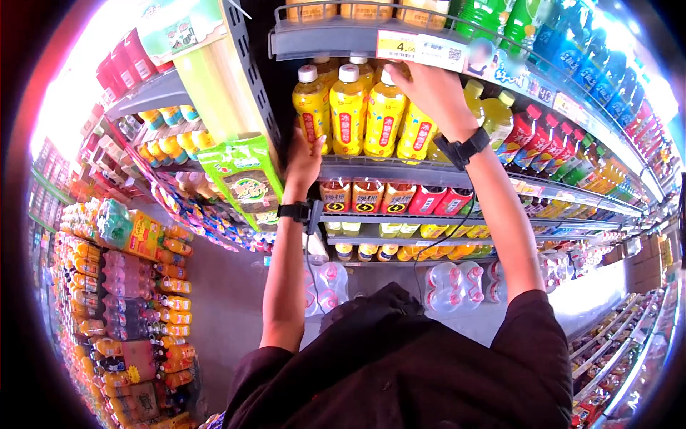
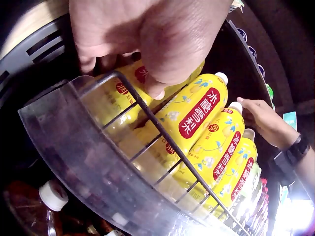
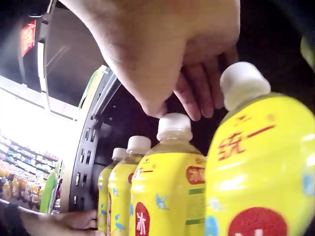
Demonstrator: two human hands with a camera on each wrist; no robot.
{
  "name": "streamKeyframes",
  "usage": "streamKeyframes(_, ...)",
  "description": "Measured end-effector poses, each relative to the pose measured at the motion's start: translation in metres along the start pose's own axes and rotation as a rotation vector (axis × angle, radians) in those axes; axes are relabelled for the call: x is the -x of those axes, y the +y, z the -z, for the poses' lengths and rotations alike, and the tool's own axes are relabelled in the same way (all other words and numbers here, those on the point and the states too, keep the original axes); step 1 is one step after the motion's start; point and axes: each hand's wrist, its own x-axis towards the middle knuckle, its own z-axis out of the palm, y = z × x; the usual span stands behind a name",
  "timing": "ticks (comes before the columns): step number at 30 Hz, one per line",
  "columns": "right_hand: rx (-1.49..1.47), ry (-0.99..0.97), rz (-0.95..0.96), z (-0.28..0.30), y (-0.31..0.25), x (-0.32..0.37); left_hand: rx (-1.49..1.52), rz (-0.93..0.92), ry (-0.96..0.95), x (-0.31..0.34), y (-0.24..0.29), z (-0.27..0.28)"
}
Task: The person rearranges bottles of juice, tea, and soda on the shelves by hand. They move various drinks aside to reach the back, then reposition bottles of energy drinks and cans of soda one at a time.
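Yellow bottles on shelf, front row, with both hands in contact or close by

Noted: yellow bottles (image 1: 348,118) ranged along the front of a shelf (image 1: 343,171), labels outward, presumably for shoppers to read. Fitted along the edge, per left wrist view: wire rail (image 2: 162,130), probably against sliding off. Observed left hand (image 1: 304,161) grasping the leftmost bottle (image 1: 311,100) round its body, thumb to the front, likely for a steadier hold than by the cap. Observed right hand (image 1: 436,93) bent over the third bottle (image 1: 384,121), thumb at its white cap (image 3: 174,127), apparently reaching in from above because of the rail. Unable to tell a pinch from a light touch there.

Obscured: most left fingers, behind the bottle; right fingertips, under the upper shelf (image 1: 329,44) in head view. Cut off in right wrist view: lower part of the nearest bottle (image 3: 261,162). Too dark to assess: depth of rows behind.
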Motion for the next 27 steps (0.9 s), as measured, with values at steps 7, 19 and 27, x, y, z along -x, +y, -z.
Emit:
streamKeyframes(7,-0.576,-0.297,-0.329,0.016,0.039,0.033,-0.022,0.156,-0.076,0.0,-0.001,0.002)
streamKeyframes(19,-0.643,-0.299,-0.317,0.02,0.044,0.042,-0.005,0.119,-0.06,0.002,0.003,0.003)
streamKeyframes(27,-0.592,-0.147,-0.282,0.015,0.038,0.052,-0.065,0.048,-0.03,0.007,-0.01,-0.004)
